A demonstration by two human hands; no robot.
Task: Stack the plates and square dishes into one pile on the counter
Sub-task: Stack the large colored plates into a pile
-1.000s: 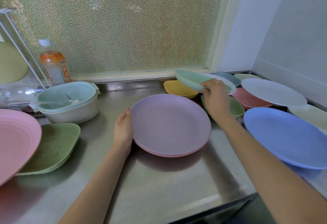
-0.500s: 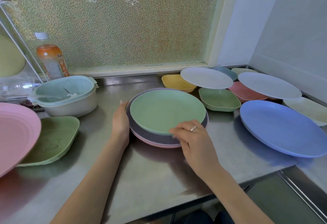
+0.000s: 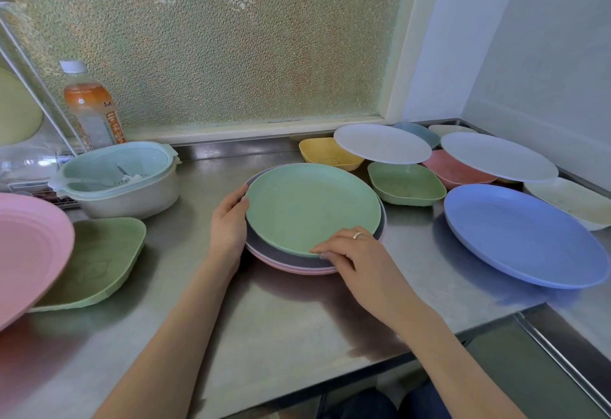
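Green plate (image 3: 312,208), airborne a second ago, now on pile (image 3: 297,264) mid-desk (image 3: 297,319). Right hand (image 3: 355,263) fingers loosely on near rim; left hand (image 3: 228,223) cups pile's left edge. Remaining dishes, white plate (image 3: 382,144) included, lie right: right hand nearer.

The only print is on the bottle (image 3: 92,106): an orange label strip bearing a column of pale characters, perhaps Chinese or Japanese, too blurred to read.
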